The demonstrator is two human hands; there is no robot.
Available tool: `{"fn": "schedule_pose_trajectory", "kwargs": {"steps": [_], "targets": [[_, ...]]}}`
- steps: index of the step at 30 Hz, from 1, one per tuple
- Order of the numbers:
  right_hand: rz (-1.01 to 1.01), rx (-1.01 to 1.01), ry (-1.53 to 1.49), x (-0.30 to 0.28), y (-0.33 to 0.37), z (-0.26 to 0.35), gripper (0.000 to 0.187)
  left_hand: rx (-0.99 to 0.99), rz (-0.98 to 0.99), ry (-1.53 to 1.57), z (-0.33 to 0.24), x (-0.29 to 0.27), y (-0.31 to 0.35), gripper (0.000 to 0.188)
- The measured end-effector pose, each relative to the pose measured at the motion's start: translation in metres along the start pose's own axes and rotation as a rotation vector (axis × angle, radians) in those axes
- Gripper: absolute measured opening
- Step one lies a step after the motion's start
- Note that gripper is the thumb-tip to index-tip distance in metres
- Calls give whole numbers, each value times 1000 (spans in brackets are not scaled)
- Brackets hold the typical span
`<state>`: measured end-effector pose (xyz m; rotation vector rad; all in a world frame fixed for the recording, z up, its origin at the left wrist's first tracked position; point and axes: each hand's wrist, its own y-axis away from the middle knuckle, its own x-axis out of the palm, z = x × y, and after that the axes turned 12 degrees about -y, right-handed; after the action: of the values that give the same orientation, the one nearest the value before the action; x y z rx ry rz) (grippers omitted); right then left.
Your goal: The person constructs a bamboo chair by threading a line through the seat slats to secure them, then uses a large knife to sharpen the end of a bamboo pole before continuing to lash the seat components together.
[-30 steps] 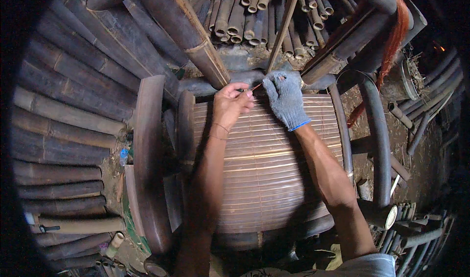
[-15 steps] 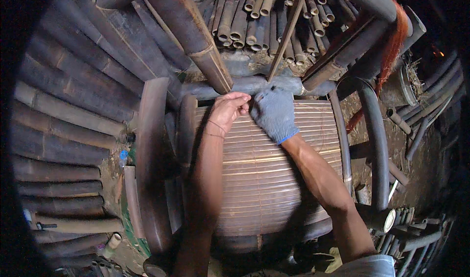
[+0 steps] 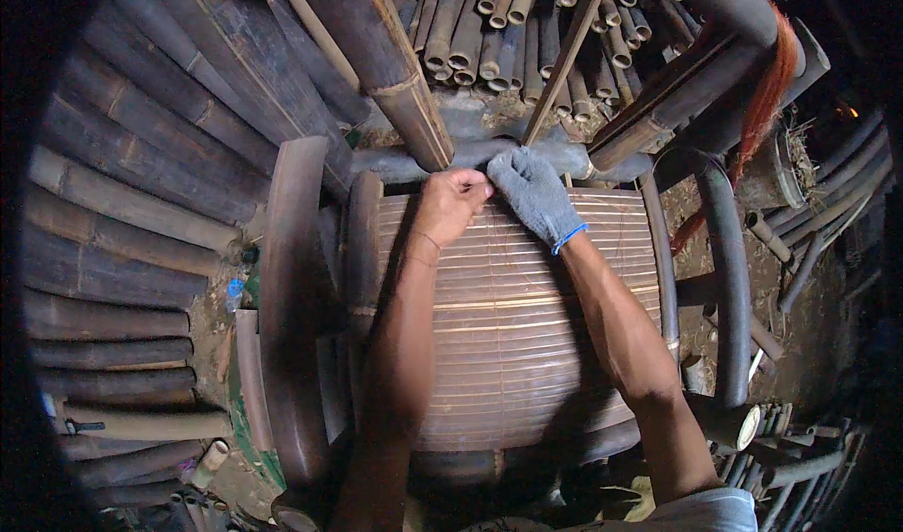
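Note:
A bamboo chair seat (image 3: 527, 363) of narrow slats lies below my arms, with a thin line of binding running down its middle. At its far edge, near the round bamboo crossbar (image 3: 395, 162), my bare left hand (image 3: 450, 203) is closed in a pinch. My right hand (image 3: 534, 191), in a grey knit glove with a blue cuff, is bent and closed just beside the left fingertips. Whatever lies between the fingers is too small to make out. Fine reddish strands (image 3: 616, 222) lie over the slats to the right.
Thick curved bamboo armrests (image 3: 293, 316) flank the seat, and an upright bamboo slat (image 3: 395, 80) rises beyond the crossbar. Cut bamboo tubes (image 3: 513, 38) are stacked at the back. Orange fibres (image 3: 764, 90) hang from the frame at right. Dark bamboo poles (image 3: 122, 259) line the left.
My gloved right hand has turned and shifted slightly away from me. The left hand remains pinched near the crossbar, its fingers turned a little. The whole view has shifted slightly.

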<state>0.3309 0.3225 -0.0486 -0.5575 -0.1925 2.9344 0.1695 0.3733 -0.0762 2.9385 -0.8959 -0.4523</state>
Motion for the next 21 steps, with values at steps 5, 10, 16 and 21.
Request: {"fn": "schedule_pose_trajectory", "kwargs": {"steps": [5, 10, 16, 21], "targets": [[-19, -225, -53, -7, 18, -6, 30, -5, 83, 194, 5, -6, -5, 18], [24, -221, 90, -2, 19, 0, 29, 16, 128, 214, 8, -8, -4, 18], [30, -71, 133, -4, 19, 9, 25, 1, 123, 210, 5, -7, -5, 15], [-156, -335, 45, 4, 17, -9, 24, 6, 130, 229, 4, -7, -6, 15]]}}
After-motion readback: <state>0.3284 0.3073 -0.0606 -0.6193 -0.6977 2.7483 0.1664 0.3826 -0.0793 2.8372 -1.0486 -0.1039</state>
